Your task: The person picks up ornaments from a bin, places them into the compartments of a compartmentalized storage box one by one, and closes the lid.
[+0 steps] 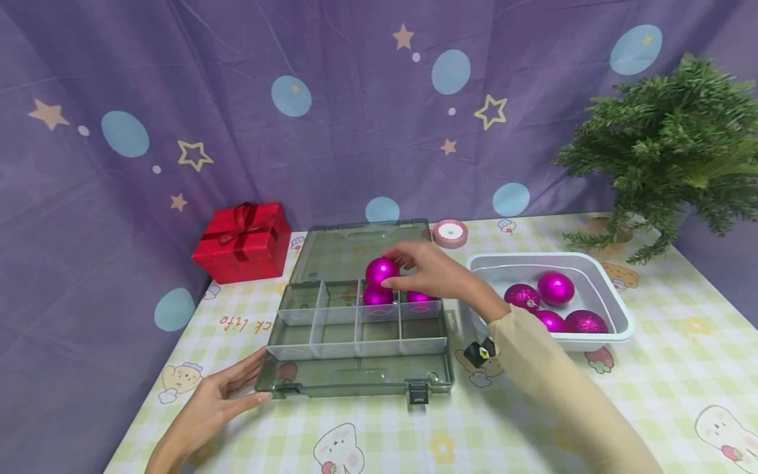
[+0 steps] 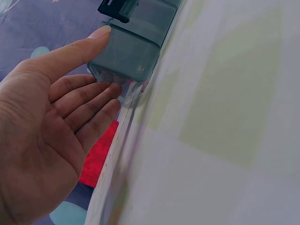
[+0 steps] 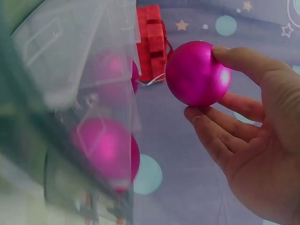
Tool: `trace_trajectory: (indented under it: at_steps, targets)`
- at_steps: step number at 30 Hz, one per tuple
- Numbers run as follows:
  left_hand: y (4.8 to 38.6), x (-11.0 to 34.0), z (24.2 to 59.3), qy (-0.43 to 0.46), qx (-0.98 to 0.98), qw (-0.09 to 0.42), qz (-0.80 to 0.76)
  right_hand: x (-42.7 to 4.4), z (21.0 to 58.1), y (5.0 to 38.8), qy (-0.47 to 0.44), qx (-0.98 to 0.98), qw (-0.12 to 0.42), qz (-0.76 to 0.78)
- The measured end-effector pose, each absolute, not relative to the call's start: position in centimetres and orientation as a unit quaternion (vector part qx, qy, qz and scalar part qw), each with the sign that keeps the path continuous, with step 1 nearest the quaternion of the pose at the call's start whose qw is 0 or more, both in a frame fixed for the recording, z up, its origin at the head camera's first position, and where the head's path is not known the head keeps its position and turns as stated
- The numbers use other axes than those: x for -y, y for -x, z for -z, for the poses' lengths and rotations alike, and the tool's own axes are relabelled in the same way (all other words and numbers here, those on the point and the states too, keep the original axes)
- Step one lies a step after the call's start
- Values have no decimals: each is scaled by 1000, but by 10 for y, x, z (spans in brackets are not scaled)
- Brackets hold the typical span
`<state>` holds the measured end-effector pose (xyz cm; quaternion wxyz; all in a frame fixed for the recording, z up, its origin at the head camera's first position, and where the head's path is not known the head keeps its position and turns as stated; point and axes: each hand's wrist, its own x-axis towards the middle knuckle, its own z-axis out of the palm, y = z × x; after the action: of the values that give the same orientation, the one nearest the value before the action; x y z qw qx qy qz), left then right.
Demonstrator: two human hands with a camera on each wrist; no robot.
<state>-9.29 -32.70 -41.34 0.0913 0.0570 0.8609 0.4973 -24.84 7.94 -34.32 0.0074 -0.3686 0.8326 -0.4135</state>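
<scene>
My right hand [image 1: 428,270] pinches a shiny magenta ball ornament [image 3: 198,73] between thumb and fingers. It holds this ball just above the back row of a clear grey compartment box [image 1: 379,349], whose lid [image 1: 331,253] lies folded back. Two more magenta balls sit in that row: one ball [image 1: 378,297] in the third compartment from the left, another ball [image 1: 422,297] in the rightmost. At the box's front left corner is my left hand [image 1: 216,398], fingers nearly straight along the side and thumb by the front edge. The left wrist view shows its palm holding nothing.
Right of the box, a white plastic tub [image 1: 618,322] contains several magenta balls, some glittery. A red gift box [image 1: 249,247] stands at the back left. Behind the lid lies a pink ribbon roll [image 1: 451,234]. A small artificial tree [image 1: 663,145] rises at the back right.
</scene>
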Motion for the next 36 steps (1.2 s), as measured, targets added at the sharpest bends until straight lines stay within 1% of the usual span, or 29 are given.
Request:
trace_trajectory:
  at_steps: [11, 21, 28, 36]
  targets:
    - [94, 327, 414, -64, -865, 85, -490, -37, 349, 256, 382, -837, 3, 392]
    - [93, 326, 413, -59, -863, 88, -495, -13, 352, 258, 381, -839, 22, 387]
    - [93, 327, 415, -66, -864, 84, -491, -20, 352, 256, 383, -841, 31, 381]
    - [93, 326, 414, -68, -867, 80, -488, -50, 344, 249, 372, -842, 23, 391]
